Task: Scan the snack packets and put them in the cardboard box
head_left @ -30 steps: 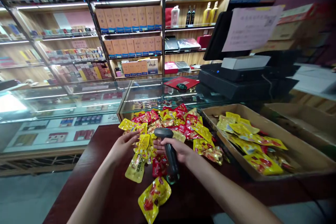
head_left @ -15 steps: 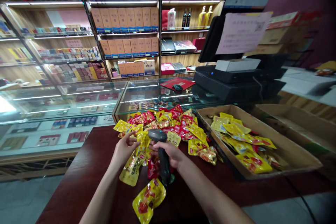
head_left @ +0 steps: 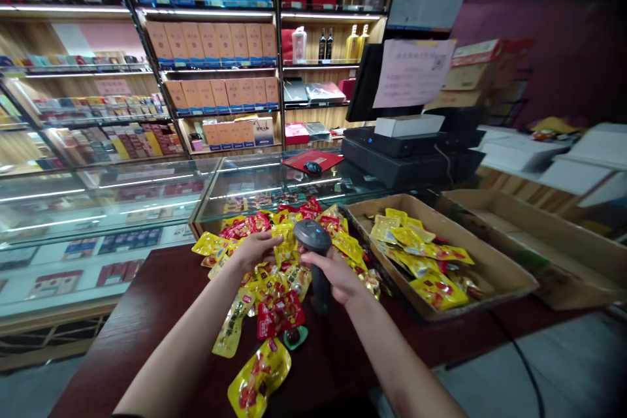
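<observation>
Barcode scanner (head_left: pixel 311 236) stands head-up in the person's right hand (head_left: pixel 337 277), which is clenched around its dark handle just below the head. It is held above a heap of snack packets (head_left: pixel 279 313) on a dark red counter (head_left: pixel 137 300). The left hand (head_left: pixel 255 249) is open, its fingers stretched out toward the scanner's head and stopping just beside it. It grasps nothing, and whether it brushes the packets below cannot be told.

The packets are yellow and red, lying loose and overlapping. One yellow packet (head_left: pixel 259 375) sits slightly apart at the near end of the heap. To the right, a shallow cardboard tray (head_left: pixel 470 304) holds more yellow packets (head_left: pixel 438 290), and a second cardboard box (head_left: pixel 553 281) stands beside it. Behind the heap runs a glass display case (head_left: pixel 274 176), with a computer mouse (head_left: pixel 312 168) on a red mat (head_left: pixel 328 158) on top, next to a black cash register (head_left: pixel 411 150). Shelves of boxed goods (head_left: pixel 215 39) fill the wall beyond.
</observation>
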### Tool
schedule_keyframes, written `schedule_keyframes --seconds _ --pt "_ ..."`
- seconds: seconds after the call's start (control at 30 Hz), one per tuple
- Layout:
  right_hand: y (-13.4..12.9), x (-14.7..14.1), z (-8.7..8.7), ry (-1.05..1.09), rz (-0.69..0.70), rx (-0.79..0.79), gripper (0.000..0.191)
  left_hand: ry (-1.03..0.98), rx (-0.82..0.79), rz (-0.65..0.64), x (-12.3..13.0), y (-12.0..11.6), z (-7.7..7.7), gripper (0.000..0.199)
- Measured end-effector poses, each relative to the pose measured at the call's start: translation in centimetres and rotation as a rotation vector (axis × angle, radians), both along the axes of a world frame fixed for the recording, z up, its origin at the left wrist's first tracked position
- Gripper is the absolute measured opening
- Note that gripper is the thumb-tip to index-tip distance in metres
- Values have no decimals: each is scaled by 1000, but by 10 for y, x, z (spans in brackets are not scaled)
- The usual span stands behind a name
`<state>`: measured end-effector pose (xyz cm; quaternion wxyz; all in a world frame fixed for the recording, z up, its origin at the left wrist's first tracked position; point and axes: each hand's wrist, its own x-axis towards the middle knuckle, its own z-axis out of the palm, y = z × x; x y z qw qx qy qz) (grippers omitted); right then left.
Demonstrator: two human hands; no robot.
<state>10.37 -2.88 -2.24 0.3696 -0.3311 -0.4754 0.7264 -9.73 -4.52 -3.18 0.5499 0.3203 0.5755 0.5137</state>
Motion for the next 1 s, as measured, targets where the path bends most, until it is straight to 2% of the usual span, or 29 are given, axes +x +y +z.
schedule_keyframes --seconds 0.13,0.23,0.3,0.43,0.57,0.77,1.0 --pt "-3 10 4 -70 -65 75 24 -74 -69 -60 -8 29 6 41" --pt "-9 9 4 -58 7 13 27 -53 -87 -66 -18 48 14 42" --pt "-13 5 1 -98 42 2 23 -39 -97 -67 -23 59 19 42" --pt "-13 -8 -11 -210 24 56 10 -12 -114 -29 -26 75 27 45" --pt "-6 -21 -17 -207 12 86 8 -10 -120 -43 -23 78 33 46" --pt "-2 -29 -13 -206 -14 75 14 -2 -125 -55 -24 74 41 38" --pt "-6 -30 -8 -232 -9 92 16 -1 -120 -46 -29 73 38 38"
